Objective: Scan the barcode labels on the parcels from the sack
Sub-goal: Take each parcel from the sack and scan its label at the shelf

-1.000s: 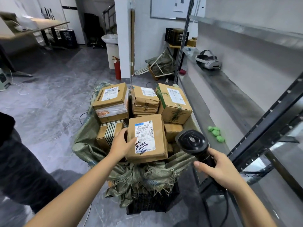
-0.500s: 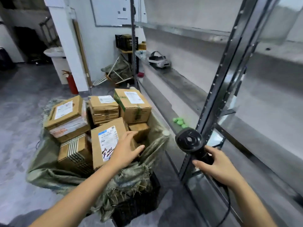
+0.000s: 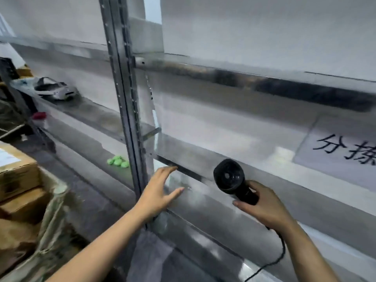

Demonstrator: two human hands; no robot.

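My right hand (image 3: pixel 262 208) grips the handle of a black barcode scanner (image 3: pixel 231 179), its round head raised towards the shelf and its cable trailing down. My left hand (image 3: pixel 158 190) is empty, fingers spread, in front of the metal shelf's edge beside the upright post (image 3: pixel 130 119). At the far left edge, brown cardboard parcels (image 3: pixel 16 171) sit in the green woven sack (image 3: pixel 55 202); only their right part shows. The view is motion-blurred.
A steel shelving unit (image 3: pixel 223 159) fills the view. Several green caps (image 3: pixel 118 160) lie on a lower shelf. A white headset (image 3: pixel 56 90) rests on a shelf at the back left. A sign with black characters (image 3: pixel 345 151) is at the right.
My head has swung right, from the sack to the shelving. My left hand has let go of the labelled parcel and now hovers open by the shelf. The scanner stays in my right hand.
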